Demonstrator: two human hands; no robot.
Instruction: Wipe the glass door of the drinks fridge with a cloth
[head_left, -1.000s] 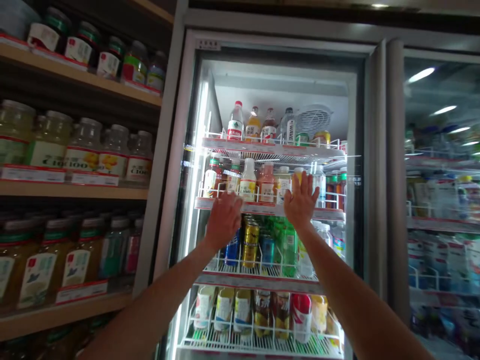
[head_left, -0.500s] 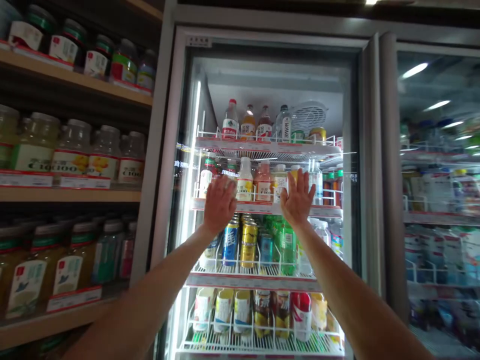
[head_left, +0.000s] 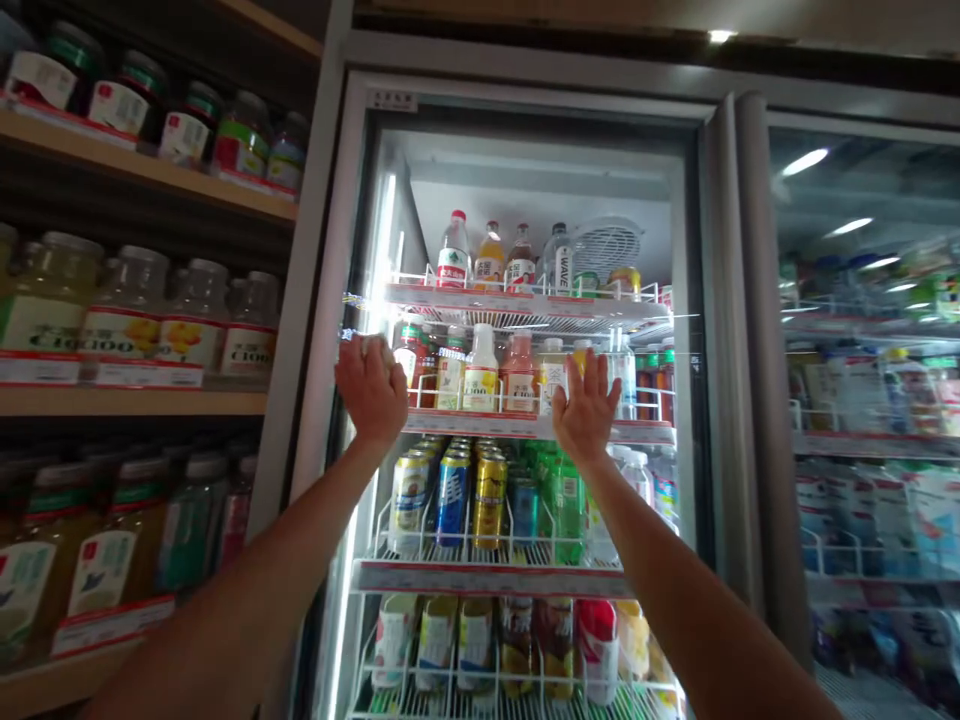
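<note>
My left hand point(head_left: 373, 392) is raised against the left part of the glass door point(head_left: 525, 150) of a lit drinks fridge. A pale, folded cloth point(head_left: 384, 352) peeks out past its fingertips, pressed to the glass; most of it is hidden under the hand. To the right, my right hand point(head_left: 587, 408) rests flat on the same door with its fingers spread and nothing in it. Behind the glass, level with both hands, is a row of juice bottles point(head_left: 481, 375). Lower down stand a gold can point(head_left: 489, 497) and green bottles point(head_left: 568, 505).
Wooden shelves point(head_left: 150, 400) with several juice bottles run along the left, close to my left arm. The door's metal frame point(head_left: 315, 300) stands between them and the glass. A second glass-fronted fridge point(head_left: 862, 437) with reflections is on the right.
My left hand has slid left across the glass with the cloth, towards the door's left edge. The right hand stays on the door; the view has shifted slightly.
</note>
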